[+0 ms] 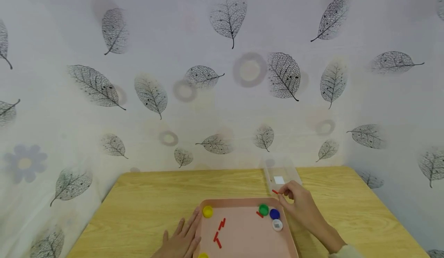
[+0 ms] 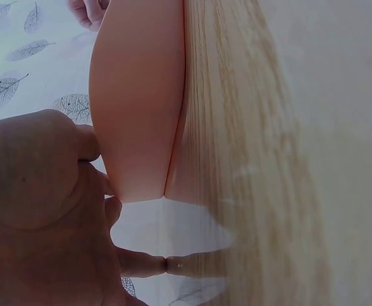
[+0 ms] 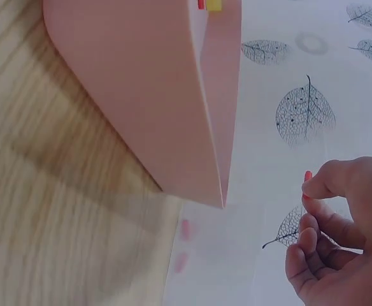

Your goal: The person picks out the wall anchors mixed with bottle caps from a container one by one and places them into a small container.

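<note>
A short red stick [image 1: 275,191] is pinched between the thumb and index finger of my right hand [image 1: 301,203], beyond the far right corner of the pink tray [image 1: 249,246]. In the right wrist view the stick [image 3: 307,183] pokes out past the fingertips, and the other fingers curl in. Just beyond this hand is a clear plastic box [image 1: 294,175] with a white label. My left hand [image 1: 180,236] lies at the tray's left wall with its fingers spread and fairly straight. Part of it [image 2: 39,210] shows beside the tray's outer wall [image 2: 141,95] in the left wrist view.
Several red sticks [image 1: 216,236] lie in the tray's left half. A green cap [image 1: 263,209] with a red stick [image 1: 259,214], a blue cap [image 1: 274,214] and a white cap [image 1: 277,225] sit at its right; a yellow cap [image 1: 207,211] is far left. Leaf-patterned wall covering [image 1: 222,107] rises behind the wooden table [image 1: 114,211].
</note>
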A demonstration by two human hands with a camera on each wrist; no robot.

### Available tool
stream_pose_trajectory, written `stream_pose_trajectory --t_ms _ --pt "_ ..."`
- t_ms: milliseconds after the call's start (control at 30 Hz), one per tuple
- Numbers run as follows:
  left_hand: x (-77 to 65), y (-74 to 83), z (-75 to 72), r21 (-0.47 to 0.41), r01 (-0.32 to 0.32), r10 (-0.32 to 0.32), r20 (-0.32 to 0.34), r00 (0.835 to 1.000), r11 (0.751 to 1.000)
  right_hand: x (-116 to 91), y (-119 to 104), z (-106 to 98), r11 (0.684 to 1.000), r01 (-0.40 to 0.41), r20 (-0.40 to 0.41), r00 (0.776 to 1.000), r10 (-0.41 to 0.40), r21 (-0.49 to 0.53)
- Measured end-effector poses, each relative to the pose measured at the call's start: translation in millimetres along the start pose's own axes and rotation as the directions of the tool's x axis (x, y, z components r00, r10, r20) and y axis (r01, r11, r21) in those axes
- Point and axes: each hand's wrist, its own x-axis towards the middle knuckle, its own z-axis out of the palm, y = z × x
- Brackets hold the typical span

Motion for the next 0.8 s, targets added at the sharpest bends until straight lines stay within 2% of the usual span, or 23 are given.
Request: stream_pose_trajectory --t_ms 267,500,800 --pt "-0.7 -0.9 0.4 0.011 -0.006 0.006 -0.018 1.000 1.000 13 11 -8 1.000 -0.005 -0.015 1.000 0.005 -0.028" --pt "-1.9 0.6 -3.0 -0.003 0.000 0.000 0.003 1.000 1.000 27 22 -9 0.997 0.054 -0.054 0.997 -0.057 -0.054" --pt "-2.0 1.9 -3.6 -0.017 -0.024 0.024 -0.011 1.000 1.000 39 36 -7 0.996 0.033 -0.050 0.998 -0.037 -0.086"
